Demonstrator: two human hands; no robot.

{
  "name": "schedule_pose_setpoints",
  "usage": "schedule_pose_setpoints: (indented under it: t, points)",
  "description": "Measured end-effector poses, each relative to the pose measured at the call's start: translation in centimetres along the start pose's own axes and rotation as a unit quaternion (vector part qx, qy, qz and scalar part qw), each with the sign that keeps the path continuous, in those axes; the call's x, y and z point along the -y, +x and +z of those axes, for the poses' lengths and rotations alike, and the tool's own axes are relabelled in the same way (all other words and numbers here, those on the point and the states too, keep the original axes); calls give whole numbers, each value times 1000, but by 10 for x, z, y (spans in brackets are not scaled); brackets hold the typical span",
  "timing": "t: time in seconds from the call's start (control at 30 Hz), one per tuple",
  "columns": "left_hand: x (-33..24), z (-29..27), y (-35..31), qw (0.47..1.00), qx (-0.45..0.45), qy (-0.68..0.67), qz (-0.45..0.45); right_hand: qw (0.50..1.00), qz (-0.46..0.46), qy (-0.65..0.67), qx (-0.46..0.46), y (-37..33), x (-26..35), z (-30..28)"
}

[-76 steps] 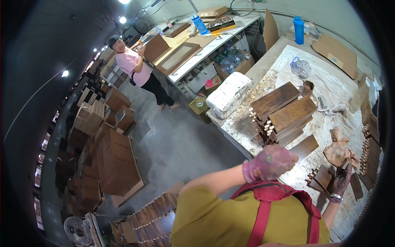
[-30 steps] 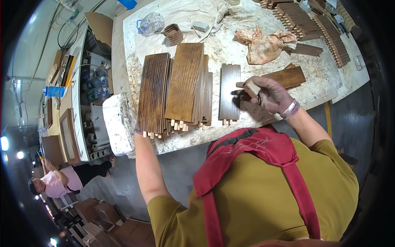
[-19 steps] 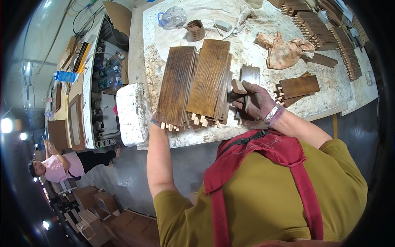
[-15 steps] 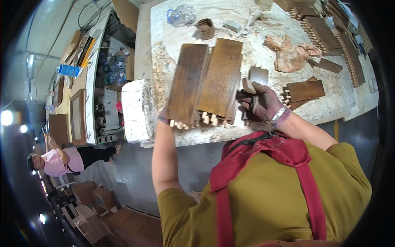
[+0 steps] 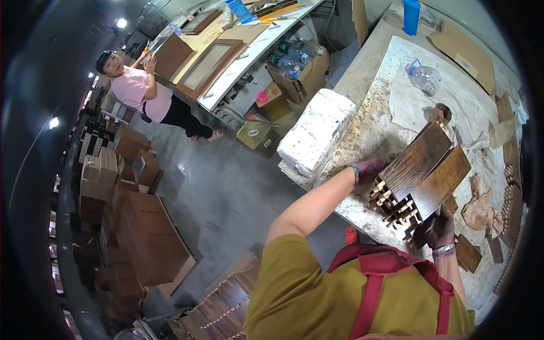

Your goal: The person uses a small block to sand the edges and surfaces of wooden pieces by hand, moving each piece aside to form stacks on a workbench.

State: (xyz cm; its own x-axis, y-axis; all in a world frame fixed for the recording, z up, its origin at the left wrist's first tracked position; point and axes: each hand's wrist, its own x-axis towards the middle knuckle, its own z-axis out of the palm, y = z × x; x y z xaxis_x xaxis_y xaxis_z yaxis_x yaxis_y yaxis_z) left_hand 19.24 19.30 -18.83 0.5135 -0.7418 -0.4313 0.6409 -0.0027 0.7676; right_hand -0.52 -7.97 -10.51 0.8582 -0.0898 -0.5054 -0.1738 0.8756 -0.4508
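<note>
Two side-by-side stacks of dark brown wooden boards point(image 5: 416, 157) are held between my hands over the near part of the worktable point(image 5: 362, 141). Pale round dowels point(image 5: 407, 207) stick out of the board ends facing me. My left hand point(image 5: 369, 171), stained dark, is closed on the left side of the stacks, its fingertips hidden by the boards. At the right near corner, my right hand point(image 5: 437, 228), also stained, is closed against the boards; what its fingers cover is partly hidden. A loose brown board point(image 5: 468, 253) lies beside my right wrist.
A white-stained block point(image 5: 317, 131) sits at the table's left edge. Farther back are a clear plastic jug point(image 5: 426, 79) and a blue container point(image 5: 412, 17); a crumpled cloth point(image 5: 479, 207) lies right. A person in pink point(image 5: 144, 90) stands by another bench. Cardboard boxes point(image 5: 150, 238) line the floor.
The view has swung left, bringing more floor and the other bench in. My right hand has moved from a small block beside the boards to the stacks' near right corner.
</note>
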Motion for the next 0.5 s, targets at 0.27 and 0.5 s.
schedule_pose_setpoints:
  t: [0.27, 0.5]
  points:
    - [-39, 39, -38, 992, -27, -115, -38, 1000, 14, -19, -5, 11, 9, 12]
    - [1, -11, -33, 969, -26, 240, 53, 998, 36, -43, 23, 27, 6, 22]
